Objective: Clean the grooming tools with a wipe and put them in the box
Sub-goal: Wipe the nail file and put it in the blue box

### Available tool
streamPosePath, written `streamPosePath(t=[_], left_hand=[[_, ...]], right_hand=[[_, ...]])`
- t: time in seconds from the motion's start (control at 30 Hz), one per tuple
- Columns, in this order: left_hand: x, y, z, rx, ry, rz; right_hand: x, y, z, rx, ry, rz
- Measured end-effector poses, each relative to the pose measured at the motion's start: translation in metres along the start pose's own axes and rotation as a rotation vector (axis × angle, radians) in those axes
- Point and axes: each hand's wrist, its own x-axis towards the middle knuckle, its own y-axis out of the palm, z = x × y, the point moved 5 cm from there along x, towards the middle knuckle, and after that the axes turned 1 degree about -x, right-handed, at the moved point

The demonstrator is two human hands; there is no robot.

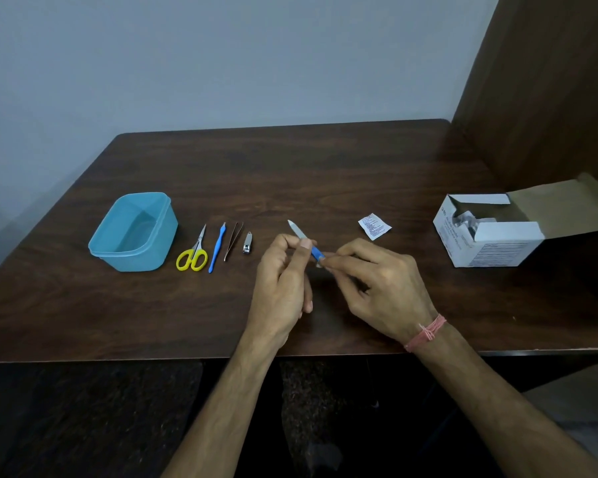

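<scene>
My left hand point(283, 281) pinches a nail file point(296, 229) with a blue handle, its metal blade pointing up and to the left. My right hand point(377, 284) pinches a small wipe point(321, 262) around the blue handle's lower end; the wipe is mostly hidden by my fingers. On the table to the left lie yellow-handled scissors point(193, 255), a blue cuticle tool point(217, 248), dark tweezers point(233, 240) and a small nail clipper point(247, 243). The open blue plastic box point(99, 251) stands left of them, with nothing visible inside.
A torn white wipe sachet point(374, 226) lies right of my hands. An open white carton of wipes point(487, 236) sits at the table's right side, beside a brown wooden panel point(549, 81). The dark wooden table point(290, 174) meets a pale wall.
</scene>
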Motion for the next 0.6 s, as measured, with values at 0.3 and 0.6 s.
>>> streamPosePath(t=[0.3,0.6], left_hand=[[-0.006,-0.002,-0.010,-0.066,-0.014,-0.001],[-0.008,-0.003,-0.013,-0.079,-0.042,-0.036]], right_hand=[[0.000,-0.001,0.001,0.000,0.031,-0.008],[0.001,-0.006,0.004,0.010,0.047,-0.050]])
